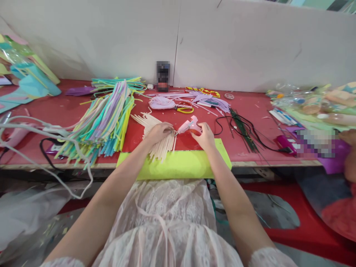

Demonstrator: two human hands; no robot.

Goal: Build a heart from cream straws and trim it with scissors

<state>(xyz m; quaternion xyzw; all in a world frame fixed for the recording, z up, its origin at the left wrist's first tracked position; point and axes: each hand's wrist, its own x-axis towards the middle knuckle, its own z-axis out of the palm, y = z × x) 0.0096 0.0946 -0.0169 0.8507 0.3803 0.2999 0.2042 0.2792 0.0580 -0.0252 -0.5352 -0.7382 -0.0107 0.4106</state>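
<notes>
My right hand (pixel 205 138) is closed round the handle of a pink glue gun (pixel 187 127), whose nozzle points left. Just off that nozzle, the fingers of my left hand (pixel 160 132) are pinched on a cream pipe cleaner (pixel 175 142); its far end is hidden by the fingers. Under my left hand and wrist lies a fanned bundle of cream pipe cleaners (pixel 164 148). These rest partly on the red tabletop and partly over a lime-yellow sheet (pixel 178 165) at the table's front edge.
Left is a large heap of coloured pipe cleaners (pixel 102 122), beside a white cable (pixel 90 174). Behind my hands lie yellow-handled scissors (pixel 185 110) and lilac pipe cleaners (pixel 211 101). Green stems (pixel 241 129) and a black cord lie right, near another person's hand (pixel 349 137).
</notes>
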